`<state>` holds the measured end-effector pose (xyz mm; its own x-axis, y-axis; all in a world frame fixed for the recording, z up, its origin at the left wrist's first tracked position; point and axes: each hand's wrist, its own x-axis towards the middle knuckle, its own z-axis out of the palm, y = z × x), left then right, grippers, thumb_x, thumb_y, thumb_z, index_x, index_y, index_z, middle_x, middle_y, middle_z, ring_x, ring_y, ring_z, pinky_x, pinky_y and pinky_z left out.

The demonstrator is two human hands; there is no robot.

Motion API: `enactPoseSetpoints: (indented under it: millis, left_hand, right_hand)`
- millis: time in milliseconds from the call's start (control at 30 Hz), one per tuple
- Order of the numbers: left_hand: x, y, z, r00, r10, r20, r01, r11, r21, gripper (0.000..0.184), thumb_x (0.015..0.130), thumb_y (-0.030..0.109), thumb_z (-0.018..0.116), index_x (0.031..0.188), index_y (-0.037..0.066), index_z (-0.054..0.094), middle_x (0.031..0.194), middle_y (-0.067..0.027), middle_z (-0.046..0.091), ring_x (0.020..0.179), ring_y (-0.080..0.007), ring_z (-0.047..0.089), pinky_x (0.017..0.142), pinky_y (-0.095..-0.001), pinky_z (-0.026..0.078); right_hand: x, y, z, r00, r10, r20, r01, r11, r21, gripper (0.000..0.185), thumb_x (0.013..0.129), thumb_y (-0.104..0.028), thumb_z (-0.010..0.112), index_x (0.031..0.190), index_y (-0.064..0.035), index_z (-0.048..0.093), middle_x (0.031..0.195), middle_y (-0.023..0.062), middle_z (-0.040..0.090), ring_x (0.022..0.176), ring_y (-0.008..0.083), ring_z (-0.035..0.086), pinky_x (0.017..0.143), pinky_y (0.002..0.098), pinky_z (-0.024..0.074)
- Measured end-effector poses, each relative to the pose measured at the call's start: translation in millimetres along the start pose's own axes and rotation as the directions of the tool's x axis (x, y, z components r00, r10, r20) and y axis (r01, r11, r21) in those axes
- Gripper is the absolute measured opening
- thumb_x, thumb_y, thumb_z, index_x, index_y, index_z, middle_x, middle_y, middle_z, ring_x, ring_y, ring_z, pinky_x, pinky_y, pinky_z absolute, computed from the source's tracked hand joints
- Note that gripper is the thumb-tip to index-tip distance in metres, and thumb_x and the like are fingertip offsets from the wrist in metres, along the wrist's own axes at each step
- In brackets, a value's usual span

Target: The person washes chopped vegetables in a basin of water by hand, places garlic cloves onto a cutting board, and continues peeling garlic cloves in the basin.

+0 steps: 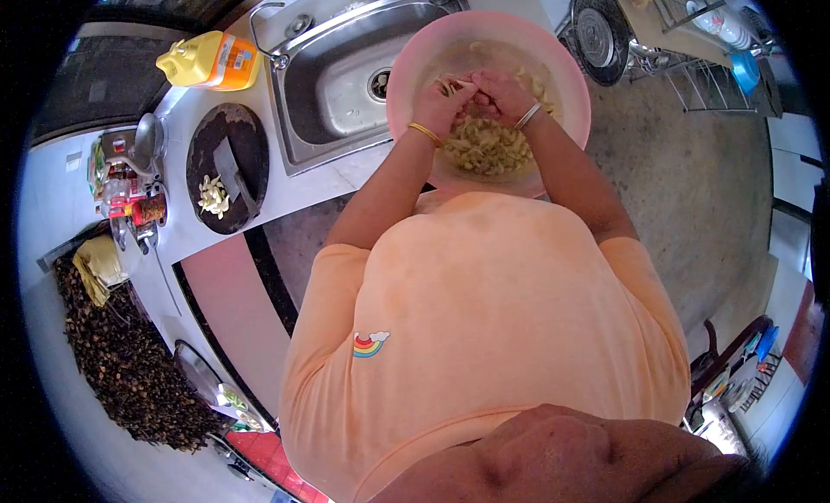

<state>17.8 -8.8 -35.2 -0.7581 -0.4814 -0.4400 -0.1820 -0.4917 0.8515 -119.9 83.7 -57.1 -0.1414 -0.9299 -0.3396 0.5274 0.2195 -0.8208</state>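
A large pink basin stands at the right end of the sink, holding cloudy liquid and many pale yellowish-green pieces. Over the basin, my left hand, with a gold bangle at the wrist, has its fingers curled near some pieces. Close against it, my right hand, with a silver bangle, is also closed, its fingertips meeting the left ones. Whatever lies between the fingers is too small to make out.
Left of the steel sink, a round dark board bears a cleaver and chopped white pieces. A yellow jug stands behind it. Bottles and jars are at the far left; a rack is at the right.
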Motion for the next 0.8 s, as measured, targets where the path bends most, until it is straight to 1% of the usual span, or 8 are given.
enactPoseSetpoints:
  millis: [133, 200, 233, 300, 433, 500, 700, 800]
  left_hand:
    - [-3.2, 3.6, 1.4, 0.997, 0.071, -0.023, -0.071, 0.997, 0.03, 0.017, 0.082, 0.019, 0.065, 0.088, 0.008, 0.055, 0.074, 0.0, 0.056, 0.062, -0.0088, 0.052, 0.052, -0.0206, 0.04]
    - [-2.3, 3.0, 0.3, 0.995, 0.082, -0.056, -0.082, 0.997, 0.01, 0.016, 0.082, 0.02, 0.065, 0.087, 0.008, 0.055, 0.074, -0.0002, 0.057, 0.061, -0.0088, 0.051, 0.051, -0.0207, 0.04]
    - [-1.8, 1.6, -0.2, 0.994, 0.087, -0.063, -0.088, 0.996, -0.016, 0.015, 0.083, 0.02, 0.063, 0.085, 0.008, 0.055, 0.073, -0.0003, 0.056, 0.061, -0.009, 0.051, 0.051, -0.0208, 0.041]
    - [-1.5, 0.9, 0.1, 0.993, 0.091, -0.069, -0.094, 0.995, -0.043, 0.014, 0.085, 0.021, 0.061, 0.083, 0.008, 0.056, 0.072, -0.0004, 0.056, 0.061, -0.0091, 0.051, 0.051, -0.0209, 0.041]
    - [-1.2, -1.0, 0.2, 0.994, 0.098, -0.057, -0.098, 0.995, 0.012, 0.016, 0.088, 0.024, 0.056, 0.082, 0.008, 0.057, 0.072, -0.0004, 0.057, 0.062, -0.0092, 0.052, 0.051, -0.0214, 0.041]
    - [-1.8, 0.2, 1.1, 0.993, 0.107, -0.047, -0.106, 0.994, 0.014, 0.018, 0.088, 0.025, 0.055, 0.084, 0.007, 0.058, 0.074, -0.0006, 0.058, 0.063, -0.0092, 0.053, 0.052, -0.0216, 0.042]
    - [-1.1, -4.3, 3.7, 0.962, 0.235, -0.136, -0.149, 0.877, 0.456, 0.022, 0.088, 0.026, 0.055, 0.091, 0.005, 0.064, 0.074, -0.0035, 0.063, 0.064, -0.0103, 0.058, 0.056, -0.0236, 0.046]
    - [-4.6, -0.9, 6.0, 0.939, 0.331, -0.097, -0.21, 0.773, 0.598, 0.022, 0.087, 0.026, 0.056, 0.089, 0.006, 0.064, 0.071, -0.0039, 0.063, 0.062, -0.0103, 0.058, 0.056, -0.0247, 0.046]
  right_hand:
    - [-2.3, -0.9, 2.6, 1.0, -0.017, 0.013, 0.017, 0.999, 0.031, 0.029, 0.091, -0.031, 0.048, 0.103, -0.0067, 0.057, 0.059, -0.0037, 0.044, 0.044, 0.0066, 0.035, 0.039, 0.0207, 0.0288]
    - [-2.3, -6.5, 9.9, 0.97, -0.083, -0.228, 0.083, 0.996, -0.009, 0.03, 0.09, -0.033, 0.051, 0.1, -0.0055, 0.058, 0.059, -0.0024, 0.047, 0.047, 0.0072, 0.04, 0.042, 0.0214, 0.0335]
    - [-5.1, -11.5, 13.9, 0.97, -0.083, -0.227, 0.083, 0.997, -0.009, 0.03, 0.09, -0.033, 0.051, 0.1, -0.0055, 0.058, 0.059, -0.0024, 0.047, 0.047, 0.0072, 0.04, 0.042, 0.0214, 0.0335]
    - [-12.9, -20.8, 19.9, 0.958, -0.195, -0.211, 0.063, 0.86, -0.507, 0.029, 0.088, -0.031, 0.055, 0.099, -0.0044, 0.058, 0.063, -0.0004, 0.051, 0.052, 0.0082, 0.046, 0.046, 0.0224, 0.0395]
    - [-10.2, -13.0, 11.9, 0.96, -0.188, -0.207, 0.047, 0.839, -0.542, 0.026, 0.085, -0.028, 0.059, 0.095, -0.0038, 0.059, 0.069, 0.0018, 0.057, 0.059, 0.0089, 0.052, 0.052, 0.0227, 0.0438]
    - [-2.5, -3.5, 7.3, 0.948, -0.261, -0.181, 0.153, 0.874, -0.462, 0.024, 0.083, -0.026, 0.061, 0.091, -0.0036, 0.06, 0.072, 0.0028, 0.059, 0.063, 0.0093, 0.055, 0.055, 0.0232, 0.0458]
    - [-5.5, -3.7, 8.8, 0.921, -0.338, -0.195, 0.141, 0.754, -0.641, 0.022, 0.082, -0.022, 0.06, 0.092, -0.0027, 0.059, 0.075, 0.004, 0.061, 0.064, 0.0103, 0.057, 0.056, 0.0243, 0.0475]
    - [-9.5, -7.9, 7.9, 0.95, -0.229, -0.213, 0.078, 0.834, -0.547, 0.021, 0.082, -0.021, 0.06, 0.092, -0.0025, 0.059, 0.075, 0.0042, 0.061, 0.062, 0.0108, 0.057, 0.055, 0.0245, 0.0474]
